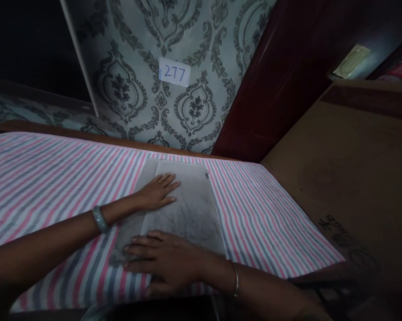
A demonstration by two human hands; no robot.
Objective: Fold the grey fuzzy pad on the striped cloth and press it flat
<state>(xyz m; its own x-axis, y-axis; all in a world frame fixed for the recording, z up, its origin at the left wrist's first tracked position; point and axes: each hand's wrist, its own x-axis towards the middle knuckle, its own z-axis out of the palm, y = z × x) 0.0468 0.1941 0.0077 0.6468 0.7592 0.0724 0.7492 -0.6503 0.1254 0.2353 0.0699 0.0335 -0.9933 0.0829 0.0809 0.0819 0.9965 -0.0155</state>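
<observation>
A grey folded cloth (190, 205) lies flat on a striped cover (90, 178) of pink, white and blue-grey. One layer overlaps another along its left side, and a small dark detail shows at its top right corner. My left hand (158, 192) rests palm down on the upper left part of the cloth, fingers spread. Nearer to me, my right hand (169, 258) lies on the lower edge of the cloth, its fingers stretched out to the left. Neither hand grips anything. Part of the cloth's near edge is hidden under my right hand and forearm.
A large cardboard box (337, 178) with black handwriting borders the right side of the cover. Behind stands a patterned wall (160, 98) with a paper label (174, 72) reading 277. A dark screen (33, 49) is at upper left, a dark red panel (264, 76) at upper right.
</observation>
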